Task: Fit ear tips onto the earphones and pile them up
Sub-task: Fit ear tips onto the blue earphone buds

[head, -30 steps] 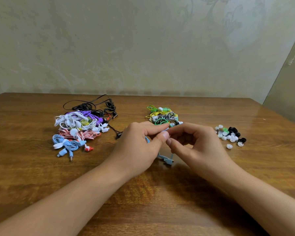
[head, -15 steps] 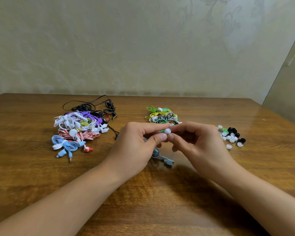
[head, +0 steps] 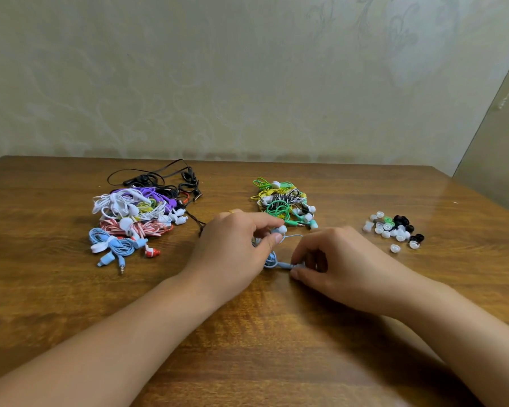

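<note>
My left hand (head: pixel 232 248) pinches a light blue earphone (head: pixel 272 258) near its earbud, which carries a white tip (head: pixel 281 229), at the middle of the wooden table (head: pixel 247 333). My right hand (head: pixel 332 262) is lower and to the right, its fingertips pinching the blue plug end (head: pixel 288 265) of the same cable against the table. A heap of colourful earphones (head: pixel 135 218) lies at the left. A smaller heap of green, yellow and striped earphones (head: pixel 284 204) lies just behind my hands. Loose white, green and black ear tips (head: pixel 394 229) are scattered at the right.
A pale patterned wall stands behind the table's far edge. A black earphone cable (head: pixel 159 176) loops at the back of the left heap. One white tip (head: pixel 395 248) lies apart from the others. Bare wood shows in front of my forearms.
My right hand has let go of the earbud and dropped to the plug end on the table. My left hand keeps the earbud, which now shows a white tip.
</note>
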